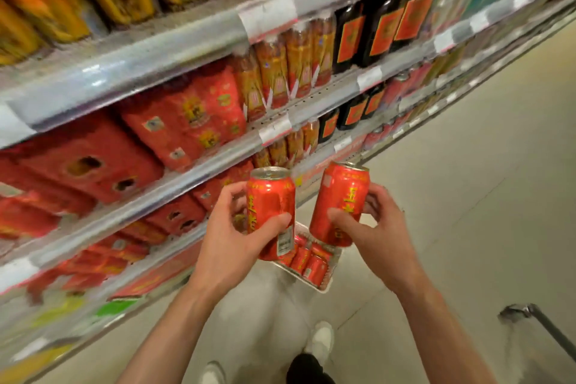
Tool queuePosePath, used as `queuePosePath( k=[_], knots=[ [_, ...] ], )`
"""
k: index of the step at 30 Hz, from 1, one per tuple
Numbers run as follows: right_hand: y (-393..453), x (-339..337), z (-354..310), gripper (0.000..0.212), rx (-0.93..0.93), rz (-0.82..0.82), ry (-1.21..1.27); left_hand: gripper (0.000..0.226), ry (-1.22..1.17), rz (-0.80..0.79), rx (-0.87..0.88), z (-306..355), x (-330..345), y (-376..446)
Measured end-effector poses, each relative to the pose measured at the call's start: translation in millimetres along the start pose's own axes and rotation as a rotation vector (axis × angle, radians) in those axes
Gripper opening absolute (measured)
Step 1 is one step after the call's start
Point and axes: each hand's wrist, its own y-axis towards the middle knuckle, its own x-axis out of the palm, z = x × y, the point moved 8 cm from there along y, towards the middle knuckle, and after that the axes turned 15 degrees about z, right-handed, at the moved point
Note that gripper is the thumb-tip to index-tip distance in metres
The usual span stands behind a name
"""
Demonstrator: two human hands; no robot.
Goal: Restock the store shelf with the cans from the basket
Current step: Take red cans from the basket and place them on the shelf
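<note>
Left hand [227,243]: wrapped around one red can [270,212], held near upright just above the basket [324,285]; right hand [378,234]: wrapped around a second red can [339,204], tilted top-rightward, also above the basket, the two cans just apart. Basket: low on the floor, more red cans [308,263] lying inside. Shelf [174,165]: up and left of the basket, so the left hand is judged nearer.

We see two red cans [270,209] [339,203] with yellow writing and silver tops. The basket [327,285] is white. The shelf [124,72] is grey, with red packs [187,121] and dark bottles [383,25] with orange labels.
</note>
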Motion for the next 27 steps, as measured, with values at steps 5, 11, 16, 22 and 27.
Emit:
queuePosePath(
  k=[5, 11, 16, 22, 27],
  knots=[
    [-34.3, 12.5, -69.0, 0.059, -0.046, -0.075, 0.028, 0.062, -0.065, 0.114, 0.027, 50.5, -75.9, -19.1],
    [-99.7, 54.8, -147.0, 0.061, -0.169, -0.115, 0.034, 0.062, -0.103, 0.23, 0.138, 93.1, -196.7, -39.7],
    [-165.3, 104.8, -199.3, 0.053, -0.255, -0.14, 0.09, 0.067, -0.123, 0.323, 0.235, 107.4, -302.2, -53.2],
    [-225.3, 171.4, -248.1, 0.059, -0.336, -0.223, 0.11, 0.063, -0.155, 0.443, 0.255, 106.7, -407.6, -58.6],
    [-247.7, 230.3, -291.2, 0.056, -0.416, -0.324, 0.103, 0.066, -0.166, 0.558, 0.25, 105.5, -473.7, -55.8]
  ],
)
